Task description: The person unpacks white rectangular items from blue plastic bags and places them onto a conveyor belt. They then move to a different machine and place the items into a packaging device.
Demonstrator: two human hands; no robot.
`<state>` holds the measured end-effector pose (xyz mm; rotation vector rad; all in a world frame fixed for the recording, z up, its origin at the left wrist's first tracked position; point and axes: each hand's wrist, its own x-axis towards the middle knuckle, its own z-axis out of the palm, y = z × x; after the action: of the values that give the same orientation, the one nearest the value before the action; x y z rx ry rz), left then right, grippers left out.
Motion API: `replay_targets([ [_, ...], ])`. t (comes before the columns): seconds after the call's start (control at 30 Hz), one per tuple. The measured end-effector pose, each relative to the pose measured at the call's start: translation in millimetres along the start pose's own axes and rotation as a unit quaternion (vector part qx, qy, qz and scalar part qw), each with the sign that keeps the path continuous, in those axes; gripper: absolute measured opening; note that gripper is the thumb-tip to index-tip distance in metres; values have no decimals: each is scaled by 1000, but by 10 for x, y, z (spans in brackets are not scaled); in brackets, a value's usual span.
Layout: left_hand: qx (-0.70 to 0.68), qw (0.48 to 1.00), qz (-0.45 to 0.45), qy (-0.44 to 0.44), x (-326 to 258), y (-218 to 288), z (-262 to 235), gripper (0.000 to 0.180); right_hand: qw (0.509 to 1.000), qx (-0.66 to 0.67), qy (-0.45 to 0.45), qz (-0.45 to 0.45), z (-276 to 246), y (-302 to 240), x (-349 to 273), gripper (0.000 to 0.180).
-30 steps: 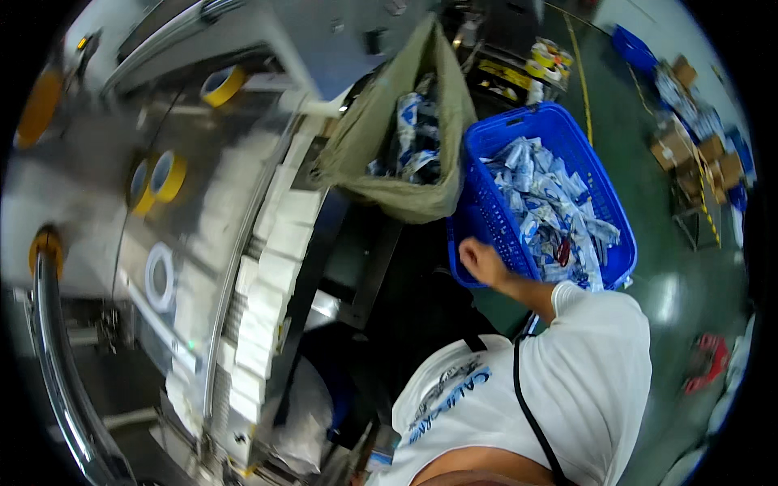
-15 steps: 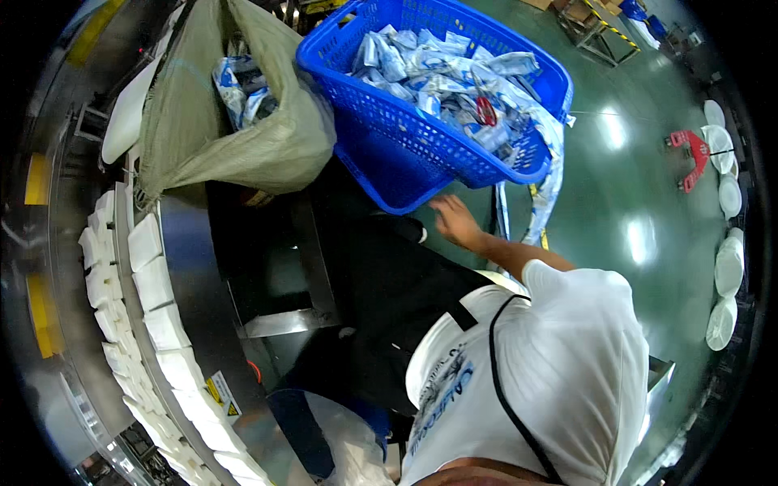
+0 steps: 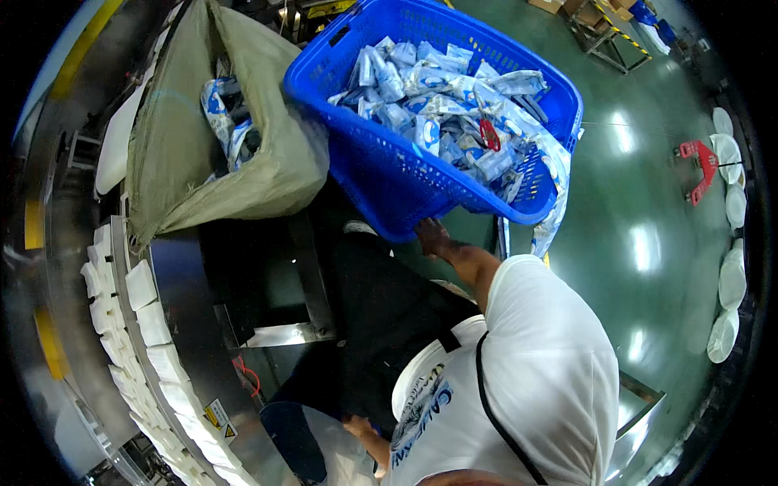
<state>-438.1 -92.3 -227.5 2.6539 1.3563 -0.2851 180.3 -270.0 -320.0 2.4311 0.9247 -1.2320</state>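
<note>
My right hand (image 3: 433, 236) reaches up to the near lower edge of a blue plastic basket (image 3: 389, 212), its fingers curled at the rim and partly in shadow. Above that edge, the perforated basket is heaped with crumpled blue-and-white film pouches (image 3: 438, 97). Scissors with red handles (image 3: 489, 134) lie on the heap. Low by my waist, my left hand (image 3: 361, 426) is closed beside a clear plastic bag (image 3: 336, 445) that hangs over a dark blue bin (image 3: 288, 433). Whatever it holds is too small to make out.
An olive woven sack (image 3: 275, 178) with more pouches stands left of the basket. Along the left, a metal machine carries rows of white blocks (image 3: 166, 364). A red floor stand (image 3: 700, 172) and white round items (image 3: 731, 279) line the far right. A wheeled cart (image 3: 608, 36) stands far back.
My right hand has come up against the basket's lower edge, from just below it. My left hand has come into view beside the plastic bag. The whole view has shifted slightly.
</note>
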Motion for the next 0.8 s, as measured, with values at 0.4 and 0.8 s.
replay_targets([
  [0.4, -220, 909, -223, 274, 502, 951, -615, 33, 988, 23, -104, -110, 464, 415, -557, 42],
  [0.8, -195, 906, -352, 130, -533, 736, 137, 34, 836, 371, 377, -146, -2224, 1279, -1592, 15],
])
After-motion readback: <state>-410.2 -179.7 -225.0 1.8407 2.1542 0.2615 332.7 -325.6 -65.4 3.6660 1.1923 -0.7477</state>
